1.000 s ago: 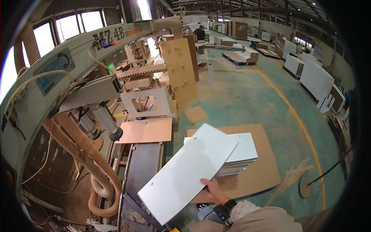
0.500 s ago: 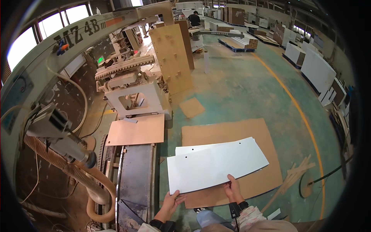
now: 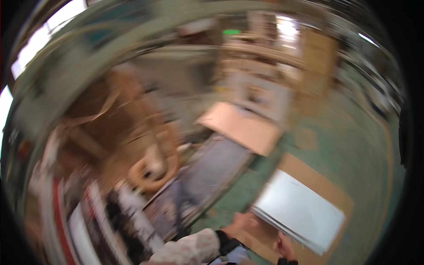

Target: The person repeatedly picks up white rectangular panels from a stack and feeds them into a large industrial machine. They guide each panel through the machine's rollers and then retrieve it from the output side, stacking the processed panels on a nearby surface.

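White panels [image 3: 302, 210] on brown sheet [image 3: 291, 164] whose edges border green floor [image 3: 353, 119]. Left sleeve [image 3: 187, 248] pale with pinkish blotches, wristband [image 3: 226, 242] black. Salmon-tan board [image 3: 243, 127] at far end of grey machine bed [image 3: 214, 163]; hose [image 3: 173, 148] orange-tan.

Single head view: left fisheye, head-worn, facing down and forward over near edge of cardboard sheet [image 3: 309, 180]; left hand [image 3: 244, 221] and right hand [image 3: 286, 246] close below; frame motion-blurred

panel stack [image 3: 302, 210] on cardboard sheet [image 3: 293, 163] | machine bed [image 3: 214, 165] left of cardboard sheet | hose [image 3: 173, 154] left of machine bed
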Tool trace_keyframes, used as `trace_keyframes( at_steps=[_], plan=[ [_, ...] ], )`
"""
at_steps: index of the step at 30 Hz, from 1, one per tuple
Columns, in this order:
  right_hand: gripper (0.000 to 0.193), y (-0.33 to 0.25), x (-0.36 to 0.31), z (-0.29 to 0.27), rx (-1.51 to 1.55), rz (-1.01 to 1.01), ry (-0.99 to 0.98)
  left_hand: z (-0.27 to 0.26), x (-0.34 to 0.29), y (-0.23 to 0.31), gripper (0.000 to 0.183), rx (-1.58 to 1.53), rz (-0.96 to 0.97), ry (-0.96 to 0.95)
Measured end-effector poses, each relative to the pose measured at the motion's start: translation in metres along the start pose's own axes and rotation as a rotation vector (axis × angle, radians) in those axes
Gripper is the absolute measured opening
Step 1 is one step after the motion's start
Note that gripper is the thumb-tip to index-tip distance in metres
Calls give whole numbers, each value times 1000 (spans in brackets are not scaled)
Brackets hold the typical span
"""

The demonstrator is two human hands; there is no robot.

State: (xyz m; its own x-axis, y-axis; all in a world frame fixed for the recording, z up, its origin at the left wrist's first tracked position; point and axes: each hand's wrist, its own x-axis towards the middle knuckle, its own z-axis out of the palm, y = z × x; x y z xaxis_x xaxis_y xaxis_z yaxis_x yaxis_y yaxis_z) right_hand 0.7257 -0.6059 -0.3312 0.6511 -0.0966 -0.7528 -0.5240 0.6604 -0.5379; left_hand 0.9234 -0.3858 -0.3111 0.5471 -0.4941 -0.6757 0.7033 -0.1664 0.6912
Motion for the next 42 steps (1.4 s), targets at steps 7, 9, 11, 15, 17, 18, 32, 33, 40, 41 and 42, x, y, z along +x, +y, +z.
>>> trace_keyframes(
  at_steps=[7, 9, 11, 15, 17, 18, 32, 33, 40, 41, 42],
  plan=[
    [24, -59, -44, 258, -657, 5, -579, -77, -140, -53, 44, -661, -51, 145],
    [24, -29, -5, 292, -695, 167, -768, -91, -202, -82, 45, -792, 141, 202],
    [22, -3, -26, 352, -859, 230, -962, -97, -260, -112, 42, -919, 230, 328],
    [23, 88, -77, 430, -1014, 426, -1318, -83, -394, -174, 36, -1089, 526, 519],
    [32, 130, -163, 457, -1089, 464, -1392, -68, -464, -219, 31, -1126, 618, 755],
    [28, 155, -180, 465, -1115, 535, -1479, -62, -495, -245, 29, -1153, 672, 908],
    [74, 521, -571, 449, -1366, 541, -2276, 191, -851, -526, 34, -1184, 1049, 2810],
    [75, 540, -589, 447, -1367, 491, -2266, 195, -860, -536, 32, -1264, 905, 2880],
    [72, 619, -627, 434, -1440, 544, -2246, 206, -882, -554, 31, -1334, 594, 2850],
    [67, 619, -629, 432, -1447, 522, -2229, 206, -878, -550, 31, -1399, 702, 2846],
    [63, 616, -631, 429, -1453, 499, -2211, 205, -873, -544, 31, -1465, 812, 2836]
  ],
)
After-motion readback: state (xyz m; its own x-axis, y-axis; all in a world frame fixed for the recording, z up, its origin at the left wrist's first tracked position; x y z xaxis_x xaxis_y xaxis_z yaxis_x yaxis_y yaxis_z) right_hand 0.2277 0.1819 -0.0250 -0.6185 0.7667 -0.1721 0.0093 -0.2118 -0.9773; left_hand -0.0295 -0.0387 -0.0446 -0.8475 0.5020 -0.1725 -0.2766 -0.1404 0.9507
